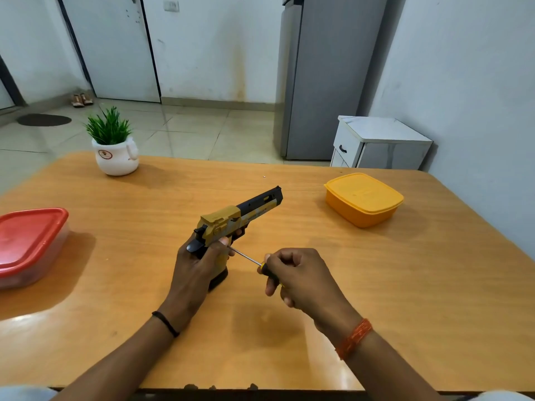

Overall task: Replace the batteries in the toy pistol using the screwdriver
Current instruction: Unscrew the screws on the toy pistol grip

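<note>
A yellow and black toy pistol (pixel 240 212) stands with its grip base on the wooden table (pixel 405 285), barrel pointing up and to the right. My left hand (pixel 194 273) grips the pistol's handle from the left. My right hand (pixel 298 276) holds a small screwdriver (pixel 254 260) by its black and yellow handle. Its thin metal shaft points up-left, and the tip meets the right side of the pistol's grip beside my left thumb. No batteries are visible.
A yellow lidded box (pixel 363 199) sits at the right back of the table. A red-lidded container (pixel 29 244) lies at the left edge. A white pot with a green plant (pixel 114 146) stands at the far left back.
</note>
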